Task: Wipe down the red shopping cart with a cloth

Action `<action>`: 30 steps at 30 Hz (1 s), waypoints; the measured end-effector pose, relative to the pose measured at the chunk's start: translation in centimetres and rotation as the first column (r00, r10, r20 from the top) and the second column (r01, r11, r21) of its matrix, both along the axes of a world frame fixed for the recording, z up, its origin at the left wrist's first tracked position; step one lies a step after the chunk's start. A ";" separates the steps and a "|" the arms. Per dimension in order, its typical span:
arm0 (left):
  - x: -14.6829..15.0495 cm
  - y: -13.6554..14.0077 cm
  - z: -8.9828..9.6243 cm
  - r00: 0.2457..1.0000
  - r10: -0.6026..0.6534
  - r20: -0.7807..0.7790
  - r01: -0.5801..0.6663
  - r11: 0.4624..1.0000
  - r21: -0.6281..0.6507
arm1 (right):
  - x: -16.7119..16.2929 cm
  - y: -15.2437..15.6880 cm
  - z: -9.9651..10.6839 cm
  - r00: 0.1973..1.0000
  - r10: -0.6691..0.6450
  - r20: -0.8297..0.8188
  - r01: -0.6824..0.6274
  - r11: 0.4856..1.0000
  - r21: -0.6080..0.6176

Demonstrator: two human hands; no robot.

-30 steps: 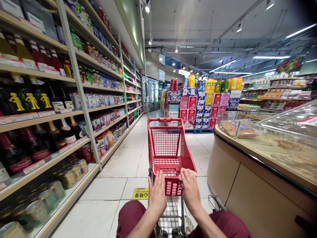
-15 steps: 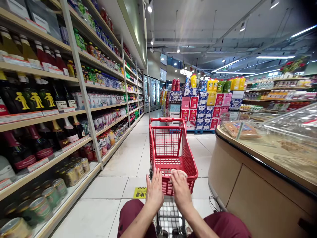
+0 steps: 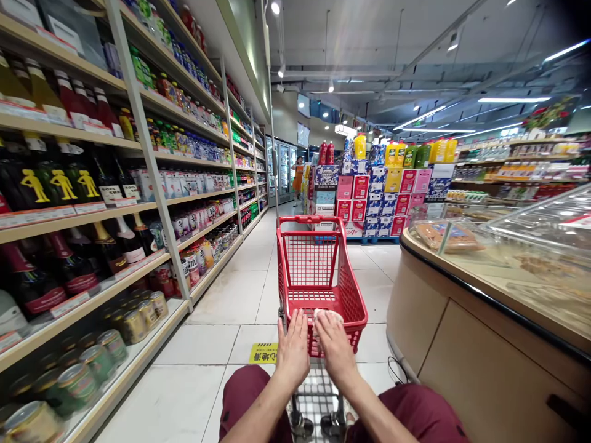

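Red shopping cart (image 3: 348,300), upright, pale cloth (image 3: 338,317) at near end

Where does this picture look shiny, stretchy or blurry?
In the head view, a pale streak of glare crosses the ceiling, and reflections shine on the clear covers; in that same view, the shelf post at left leans, probably from a wide lens, the flowers look blurry, and the red cart's grid shows clearly.

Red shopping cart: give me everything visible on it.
The shopping cart has a red latticed basket, apparently plastic, with a raised bar at the far end, and a metal-looking frame and dark wheels below. It stands upright on the tile floor, near end toward the person. The right hand holds a white cloth against that end; the left hand appears to rest there.
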State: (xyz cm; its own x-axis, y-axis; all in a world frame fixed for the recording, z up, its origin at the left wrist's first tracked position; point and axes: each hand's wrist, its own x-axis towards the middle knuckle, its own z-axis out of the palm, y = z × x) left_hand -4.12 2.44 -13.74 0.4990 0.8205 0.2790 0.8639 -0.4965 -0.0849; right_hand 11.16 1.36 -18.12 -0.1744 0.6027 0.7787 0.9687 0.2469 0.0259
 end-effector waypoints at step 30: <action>-1.1 0.7 -0.9 0.995 0.051 0.082 -0.056 0.996 0.062 | 1.2 0.2 0.1 0.989 -0.131 -0.071 0.133 0.991 0.027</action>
